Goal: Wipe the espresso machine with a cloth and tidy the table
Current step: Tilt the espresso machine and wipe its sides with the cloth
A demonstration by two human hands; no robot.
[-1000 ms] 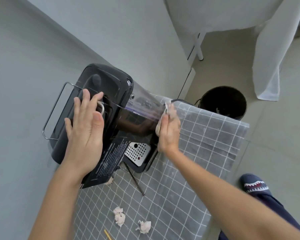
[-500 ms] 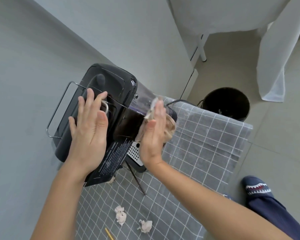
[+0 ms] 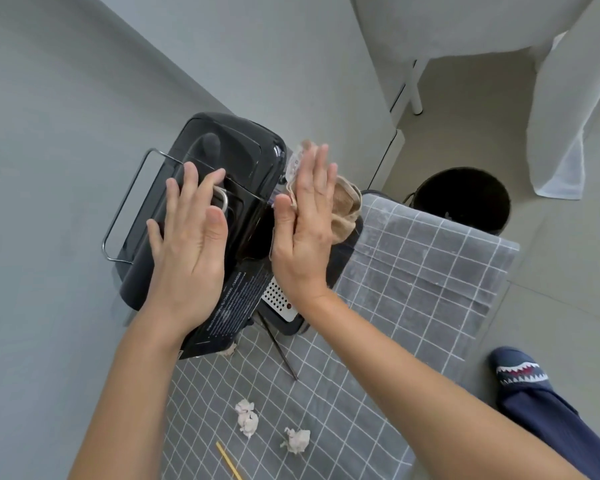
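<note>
Head view, looking down on the work area. My left hand (image 3: 187, 244) lies flat on the top of the black espresso machine (image 3: 236, 157), fingers straight and spread, holding nothing; its fingertips reach the wire rail (image 3: 129, 202) that frames the machine's top on the left. My right hand (image 3: 305, 230) is also flat, fingers straight and together, and presses the beige cloth (image 3: 345, 206) against the right side of the machine; the thumb lies alongside the cloth's near edge, and I cannot tell whether it pinches the fabric. The cloth bunches out to the right of the palm. The machine stands at the far left of the table, on the grey checked tablecloth (image 3: 413, 271), close to the grey wall. Its perforated drip tray (image 3: 278, 299) shows just beneath my right wrist. A thin dark stick (image 3: 279, 348) lies on the tablecloth just near of the tray. Nearer still lie two crumpled paper balls (image 3: 246, 417), slightly apart, and a yellow stick (image 3: 227, 459) at the near edge. A black bin (image 3: 461, 199) stands on the floor beyond the table's far right corner.
</note>
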